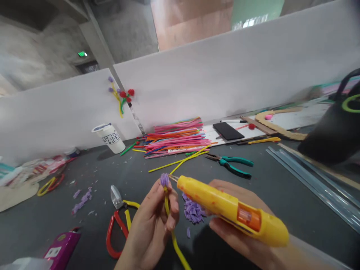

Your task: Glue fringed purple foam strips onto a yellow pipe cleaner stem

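Observation:
My left hand (153,221) pinches a yellow pipe cleaner (176,242) just below its top. Short purple fuzzy pieces form a small flower head (164,180) at that end. My right hand (239,228) is wrapped round a yellow hot glue gun (225,200), its metal nozzle pointing left and touching or nearly touching the purple head. Beneath the gun lies a pile of cut purple pieces (193,210), partly hidden by my right hand. Red-handled cutting pliers (118,221) rest left of my left hand, with yellow pipe cleaner bits beside them.
Behind my hands lie a bundle of coloured pipe cleaners (177,138), teal-handled pliers (234,165) and a black phone (228,131). A paper cup (109,138) stands near the white partition. Clear glue sticks (315,183) and a dark container (334,127) are right; a purple box (63,249) is front left.

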A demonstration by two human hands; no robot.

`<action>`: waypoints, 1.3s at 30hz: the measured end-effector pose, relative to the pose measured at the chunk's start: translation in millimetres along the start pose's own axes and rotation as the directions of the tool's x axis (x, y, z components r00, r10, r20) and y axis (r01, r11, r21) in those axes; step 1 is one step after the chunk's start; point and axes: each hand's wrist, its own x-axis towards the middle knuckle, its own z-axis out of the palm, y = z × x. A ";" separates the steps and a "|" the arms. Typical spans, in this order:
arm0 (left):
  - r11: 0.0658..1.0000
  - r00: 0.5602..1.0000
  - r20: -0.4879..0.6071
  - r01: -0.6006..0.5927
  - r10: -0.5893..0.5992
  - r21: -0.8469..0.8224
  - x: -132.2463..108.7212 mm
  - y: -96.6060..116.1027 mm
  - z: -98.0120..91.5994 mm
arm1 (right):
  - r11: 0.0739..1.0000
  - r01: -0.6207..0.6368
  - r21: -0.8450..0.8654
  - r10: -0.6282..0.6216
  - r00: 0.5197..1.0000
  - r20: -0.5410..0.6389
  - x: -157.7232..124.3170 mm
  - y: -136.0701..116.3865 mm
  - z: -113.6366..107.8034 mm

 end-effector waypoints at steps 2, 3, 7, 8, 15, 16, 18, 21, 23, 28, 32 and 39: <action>0.999 1.000 -0.017 0.007 -0.008 -0.045 -0.2 0.2 2.1 | 0.989 0.121 -0.082 -0.121 0.993 0.006 1.5 -1.3 2.3; 0.998 1.000 -0.030 0.003 -0.005 -0.068 0.1 0.2 2.9 | 0.978 0.167 -0.125 -0.170 0.985 -0.006 1.5 -1.2 4.0; 0.992 0.998 -0.061 -0.025 0.017 -0.127 2.1 0.7 5.0 | 0.949 0.208 -0.236 -0.228 0.972 -0.062 -1.2 2.7 10.2; 0.991 0.998 -0.062 -0.026 0.018 -0.135 2.5 0.9 5.5 | 0.942 0.217 -0.255 -0.240 0.969 -0.063 -1.7 3.6 10.7; 0.988 0.997 -0.075 -0.027 0.016 -0.151 3.7 1.2 6.3 | 0.918 0.239 -0.315 -0.264 0.964 -0.038 1.3 -1.1 6.0; 0.989 0.997 -0.072 -0.029 0.018 -0.148 3.5 0.8 5.4 | 0.920 0.234 -0.314 -0.254 0.967 -0.024 1.7 -2.1 5.4; 0.989 0.997 -0.068 -0.032 0.022 -0.143 2.9 -0.2 3.1 | 0.914 0.246 -0.323 -0.264 0.964 -0.014 2.2 -3.4 4.9; 0.990 0.997 -0.069 -0.028 0.019 -0.137 1.9 -1.8 -0.2 | 0.902 0.254 -0.348 -0.290 0.955 -0.056 2.8 -4.2 5.0; 0.991 0.998 -0.068 -0.024 0.015 -0.134 1.7 -2.4 -1.3 | 0.899 0.255 -0.357 -0.290 0.956 -0.047 3.4 -4.7 5.1; 0.991 0.998 -0.055 -0.033 0.026 -0.131 2.5 -3.0 -0.4 | 0.886 0.258 -0.384 -0.283 0.959 -0.009 3.7 -4.9 5.3; 0.990 0.998 -0.065 -0.020 0.011 -0.138 2.4 -2.7 1.5 | 0.909 0.238 -0.341 -0.253 0.967 0.001 1.0 -0.5 6.3; 0.989 0.998 -0.063 -0.013 0.004 -0.148 2.8 -2.1 2.1 | 0.923 0.204 -0.327 -0.219 0.976 -0.008 1.4 1.8 8.4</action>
